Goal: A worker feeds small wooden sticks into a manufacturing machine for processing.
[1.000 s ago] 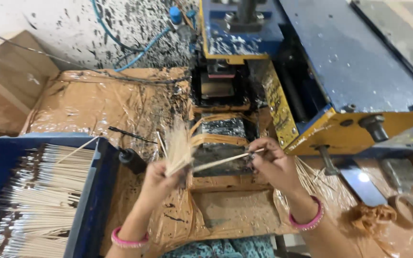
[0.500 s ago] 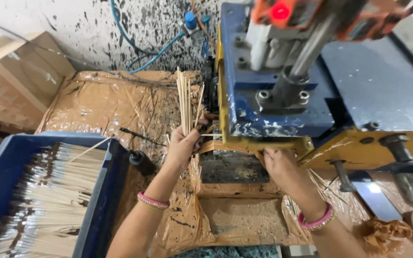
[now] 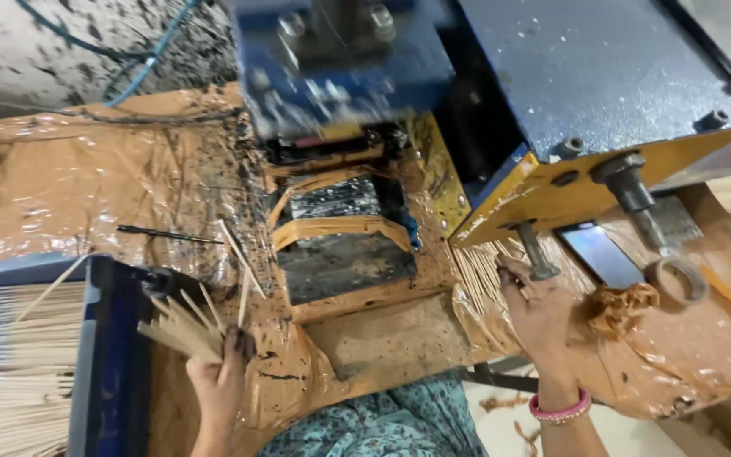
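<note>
My left hand (image 3: 220,381) grips a fanned bundle of thin bamboo sticks (image 3: 184,326) low at the left, beside the blue tray (image 3: 107,355). My right hand (image 3: 539,309) rests on a pile of loose sticks (image 3: 480,279) lying on the brown plastic sheet, just under the yellow edge of the machine (image 3: 552,182). A pink bangle (image 3: 562,409) circles the right wrist. Between the hands sits the machine's dark, paste-smeared feed bed (image 3: 344,245).
The blue tray holds several rows of sticks (image 3: 19,364). A blue and yellow press machine (image 3: 484,85) fills the top. Brown plastic sheeting (image 3: 86,186) covers the bench. A tape ring (image 3: 677,279) and a phone-like dark slab (image 3: 607,254) lie at the right.
My left hand has dropped with the stick bundle from up by the machine to beside the blue tray. My right hand has shifted right onto the loose stick pile. The camera has moved closer.
</note>
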